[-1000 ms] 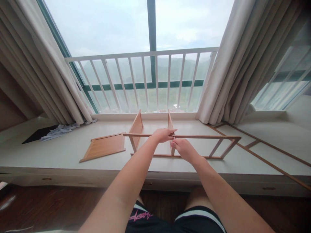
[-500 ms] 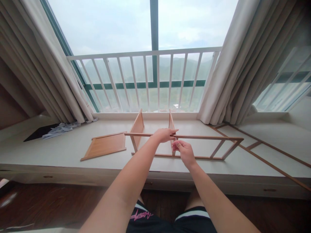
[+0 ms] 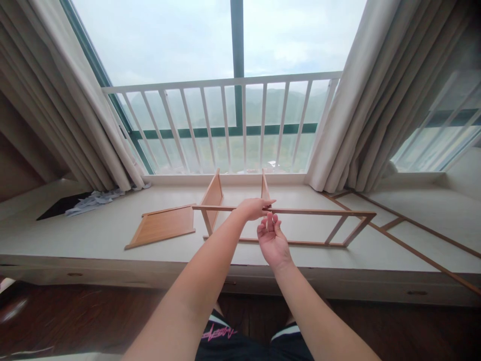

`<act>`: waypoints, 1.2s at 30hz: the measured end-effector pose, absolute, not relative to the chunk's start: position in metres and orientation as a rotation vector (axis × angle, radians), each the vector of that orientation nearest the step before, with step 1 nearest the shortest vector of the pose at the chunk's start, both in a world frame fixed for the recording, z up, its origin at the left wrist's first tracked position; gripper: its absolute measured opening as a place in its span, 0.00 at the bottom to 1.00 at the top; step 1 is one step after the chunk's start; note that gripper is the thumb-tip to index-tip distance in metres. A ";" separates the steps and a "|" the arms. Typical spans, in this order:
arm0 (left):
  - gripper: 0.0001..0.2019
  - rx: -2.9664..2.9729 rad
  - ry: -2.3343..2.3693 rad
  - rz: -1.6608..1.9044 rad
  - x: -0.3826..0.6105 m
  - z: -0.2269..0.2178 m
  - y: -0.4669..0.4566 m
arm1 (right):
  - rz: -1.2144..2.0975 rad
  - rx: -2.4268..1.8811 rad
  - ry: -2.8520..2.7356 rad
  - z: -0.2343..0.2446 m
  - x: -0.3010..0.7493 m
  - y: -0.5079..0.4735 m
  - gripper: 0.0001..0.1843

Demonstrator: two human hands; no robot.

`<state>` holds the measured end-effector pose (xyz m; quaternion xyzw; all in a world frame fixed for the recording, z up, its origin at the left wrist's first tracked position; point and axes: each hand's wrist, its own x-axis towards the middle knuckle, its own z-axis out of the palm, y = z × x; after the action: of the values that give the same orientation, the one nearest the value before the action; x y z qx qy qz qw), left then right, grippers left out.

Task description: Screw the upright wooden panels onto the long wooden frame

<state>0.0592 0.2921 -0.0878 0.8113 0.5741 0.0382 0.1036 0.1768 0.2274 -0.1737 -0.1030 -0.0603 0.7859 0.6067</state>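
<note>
A wooden shelf frame (image 3: 319, 211) lies on its side on the white ledge, with two upright panels, the left panel (image 3: 213, 198) and the right panel (image 3: 265, 186), behind it. My left hand (image 3: 254, 208) grips the frame's upper rail where the right panel meets it, index finger stretched along the joint. Just below that joint, my right hand (image 3: 274, 243) is turned palm up with its fingers curled upward against the underside of the rail. Whatever sits between those fingertips is too small to make out.
A loose wooden panel (image 3: 163, 225) lies left of the frame on the ledge (image 3: 97, 245). Another wooden frame (image 3: 406, 235) rests at the right. Curtains, a white railing (image 3: 221, 82) and a window stand behind. Crumpled pale cloth (image 3: 92, 202) lies at the far left.
My right hand has rolled from a pinch on a thin pale rod, knuckles up, to palm up with fingers curled under the rail. My left hand and the frame stay in place.
</note>
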 end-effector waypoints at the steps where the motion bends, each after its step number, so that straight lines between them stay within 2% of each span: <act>1: 0.29 2.393 1.700 0.111 0.059 -0.088 0.292 | 1.819 -0.246 -0.148 -0.174 0.177 0.227 0.08; 5: 0.29 2.384 1.714 0.113 0.059 -0.089 0.293 | 1.771 -0.313 -0.280 -0.178 0.182 0.223 0.04; 8: 0.28 2.395 1.699 0.130 0.059 -0.089 0.292 | 1.654 -0.433 -0.546 -0.179 0.190 0.223 0.08; 13: 0.29 2.384 1.683 0.157 0.059 -0.090 0.293 | 1.253 -0.769 -1.239 -0.173 0.208 0.231 0.18; 17: 0.29 2.366 1.681 0.166 0.059 -0.090 0.292 | 0.931 -0.925 -1.595 -0.166 0.222 0.237 0.18; 26: 0.28 2.382 1.691 0.171 0.060 -0.091 0.292 | 0.693 -0.941 -1.867 -0.161 0.229 0.240 0.15; 36: 0.28 2.354 1.662 0.173 0.059 -0.089 0.291 | 0.660 -0.978 -1.902 -0.155 0.233 0.244 0.15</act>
<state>0.0588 0.2909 -0.0887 0.8088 0.5711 0.0596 0.1272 0.2329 0.2440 -0.1545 -0.3932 -0.7645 0.2652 0.4366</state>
